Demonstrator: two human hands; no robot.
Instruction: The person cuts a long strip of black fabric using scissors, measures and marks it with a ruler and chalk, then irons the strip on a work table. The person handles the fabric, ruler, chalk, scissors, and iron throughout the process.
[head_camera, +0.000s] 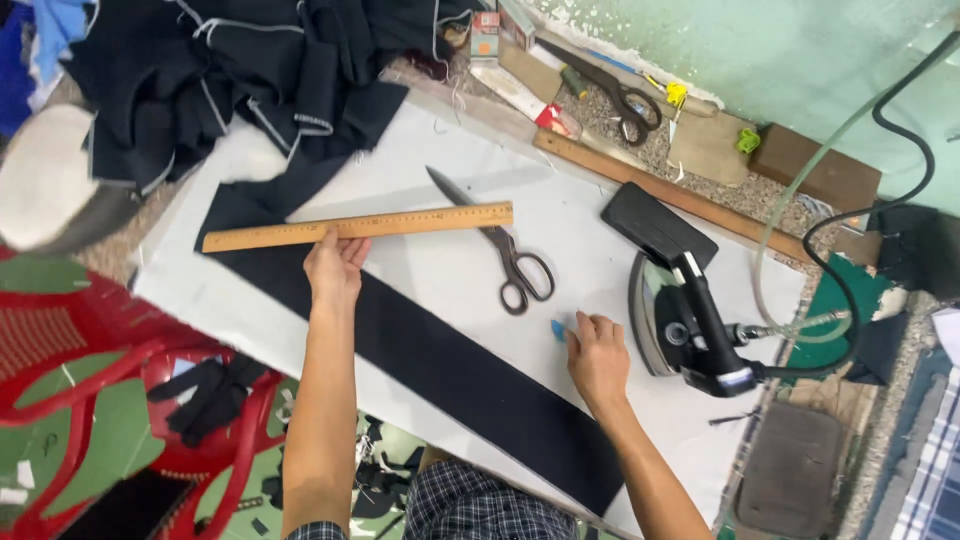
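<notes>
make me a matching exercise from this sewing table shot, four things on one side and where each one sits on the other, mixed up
Things:
1. wooden ruler
2. scissors
3. iron
4. blue chalk

Places:
A. at the right hand's fingertips
B. under the left hand's fingers
C. standing by the table's right edge
D. lying shut between ruler and iron

Pairs: 1-B, 2-D, 3-C, 4-A

Both forearms are bare from the elbow down, with no sleeves, and the left hand (335, 268) and right hand (596, 355) are without gloves. No watch, ring or band shows on either wrist or on the fingers. At the bottom edge, between the arms, a dark checked garment (480, 505) shows, navy crossed by thin pale lines.
</notes>
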